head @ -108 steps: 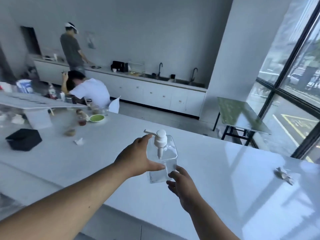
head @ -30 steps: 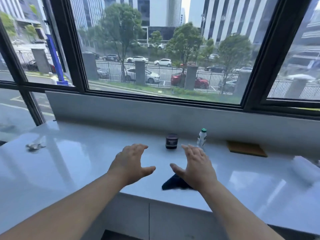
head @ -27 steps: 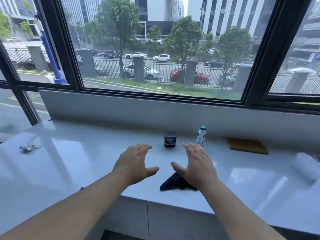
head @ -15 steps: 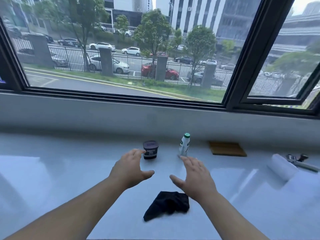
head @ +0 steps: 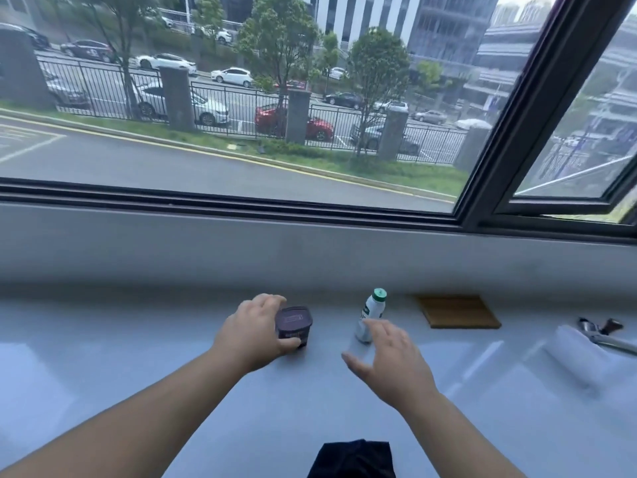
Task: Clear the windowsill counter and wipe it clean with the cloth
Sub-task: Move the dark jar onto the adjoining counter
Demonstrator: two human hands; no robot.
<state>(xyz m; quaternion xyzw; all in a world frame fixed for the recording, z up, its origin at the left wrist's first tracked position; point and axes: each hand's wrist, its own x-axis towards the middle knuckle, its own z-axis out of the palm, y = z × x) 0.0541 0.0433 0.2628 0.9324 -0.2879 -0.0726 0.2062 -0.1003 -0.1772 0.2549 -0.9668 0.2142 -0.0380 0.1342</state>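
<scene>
now the left hand [head: 253, 334] wraps the small dark purple lidded tub [head: 293, 325] far on the pale glossy windowsill counter [head: 138, 374], not yet lifted. the right hand [head: 391, 363], spread and empty, nears the white green-capped bottle [head: 371, 313]; grip its body low. the black cloth [head: 351, 458] lies near.

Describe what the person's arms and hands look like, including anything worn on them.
Both forearms are bare right to the bottom edge of the picture; no sleeve shows. The left hand and the right hand wear no gloves, and no watch, ring or bracelet can be seen. No markings are visible. The fingers are uncovered.
</scene>
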